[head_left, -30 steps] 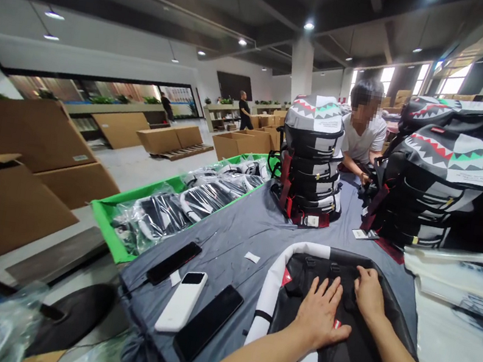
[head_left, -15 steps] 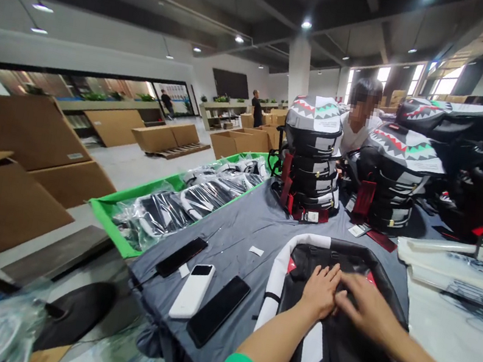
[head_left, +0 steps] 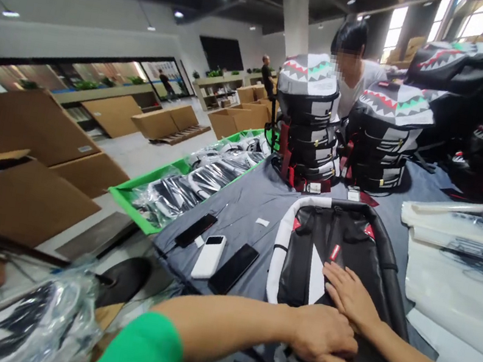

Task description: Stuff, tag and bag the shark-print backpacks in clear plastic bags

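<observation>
While you stand at the table, the hall lists as follows, left to right.

- **Far left:** flat brown cardboard boxes [head_left: 12, 192] on a pale floor, under a dark ceiling with spot lamps.
- **Next:** a green tray [head_left: 132, 212] packed with plastic-wrapped goods, set against the table's left edge.
- **Work surface:** a table [head_left: 246, 206] under grey cloth. It carries a black phone [head_left: 195, 230], a white power bank [head_left: 209, 256] and a second black phone [head_left: 235, 260], side by side near your edge.
- **Centre:** the black backpack [head_left: 350, 249] lies flat on the cloth, strap side up, with white trim down its left flank. Its long axis runs away from you, top end pointing at the far stacks, bottom end at your body.
- **Hands:** your left hand [head_left: 324, 337] rests palm down across the backpack's near end, fingers loose and gripping nothing. Your right hand [head_left: 350, 292] lies flat on the back panel just beyond, fingers stretched straight, grasping nothing.
- **Behind:** two stacks of shark-mouth backpacks [head_left: 310, 118], with a co-worker [head_left: 356, 76] between them.
- **Right:** clear plastic bags [head_left: 462, 273] piled on the table.
</observation>
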Motion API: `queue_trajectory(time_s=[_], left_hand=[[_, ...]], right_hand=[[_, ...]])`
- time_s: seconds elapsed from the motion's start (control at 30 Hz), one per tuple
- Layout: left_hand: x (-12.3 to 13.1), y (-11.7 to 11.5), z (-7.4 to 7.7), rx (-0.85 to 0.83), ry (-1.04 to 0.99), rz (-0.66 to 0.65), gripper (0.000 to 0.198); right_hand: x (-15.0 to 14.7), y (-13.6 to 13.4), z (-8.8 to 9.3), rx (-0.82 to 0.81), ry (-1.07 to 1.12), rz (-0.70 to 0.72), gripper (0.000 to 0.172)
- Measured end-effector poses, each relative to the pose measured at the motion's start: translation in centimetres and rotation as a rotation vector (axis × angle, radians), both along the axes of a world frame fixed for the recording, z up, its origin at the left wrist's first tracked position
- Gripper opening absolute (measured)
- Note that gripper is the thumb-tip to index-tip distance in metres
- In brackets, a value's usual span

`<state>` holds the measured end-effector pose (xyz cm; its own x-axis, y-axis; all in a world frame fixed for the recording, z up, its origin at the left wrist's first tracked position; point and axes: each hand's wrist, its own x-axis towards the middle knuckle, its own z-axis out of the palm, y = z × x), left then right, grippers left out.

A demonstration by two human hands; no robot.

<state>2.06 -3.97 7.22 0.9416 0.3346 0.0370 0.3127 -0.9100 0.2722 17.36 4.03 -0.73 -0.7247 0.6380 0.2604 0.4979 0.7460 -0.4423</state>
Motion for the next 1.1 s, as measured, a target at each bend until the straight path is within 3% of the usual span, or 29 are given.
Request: queue_trajectory(time_s=[0.1, 0.2, 0.27, 0.33, 0.4, 0.47, 0.53, 0.63, 0.77, 0.87, 1.0, 1.1], left_hand=[[0.6, -0.6, -3.2, 0.089, 0.048, 0.027, 0.03], [0.9, -0.4, -6.6, 0.168, 0.04, 0.043, 0.027], [0.7, -0.1, -7.6, 0.19, 0.042, 0.076, 0.019], [0.1, 0.9, -7.2, 0.218, 0.04, 0.191, 0.014], [-0.8, 2.6, -5.7, 0.285, -0.028, 0.468, 0.02], [-2.0, 4.5, -3.9, 0.352, -0.117, 0.764, 0.037], [-3.2, 6.2, -3.0, 0.343, -0.132, 0.91, 0.057], [-4.2, 7.4, -3.9, 0.195, -0.084, 0.957, 0.071], [-4.6, 8.1, -6.0, 0.141, -0.111, 0.971, 0.075], [-4.5, 8.9, -5.6, 0.141, -0.081, 0.965, 0.076], [-3.7, 8.0, -4.5, 0.096, -0.033, 0.977, 0.076], [-2.2, 5.2, -5.0, 0.065, 0.002, 0.954, 0.08]], right_hand=[[0.3, 0.0, 0.4, -0.017, 0.082, -0.094, 0.045], [1.4, -1.0, 2.1, 0.012, 0.178, -0.15, 0.045], [2.1, -2.7, 4.0, 0.115, 0.214, 0.041, 0.035], [2.5, -4.8, 6.0, 0.285, 0.163, 0.41, 0.023], [2.2, -6.6, 7.5, 0.396, 0.01, 0.741, 0.011], [1.3, -7.4, 8.1, 0.351, -0.149, 0.875, 0.009], [0.2, -7.0, 7.6, 0.212, -0.241, 0.881, 0.018], [-0.6, -5.5, 5.4, 0.107, -0.242, 0.889, 0.031], [-0.7, -3.6, 1.7, 0.208, -0.155, 0.895, 0.034], [-0.7, -3.3, 0.4, 0.295, -0.085, 0.762, 0.031], [0.0, -5.0, 1.9, 0.385, -0.067, 0.478, 0.017], [1.5, -5.0, 4.8, 0.47, -0.101, 0.339, 0.025]])
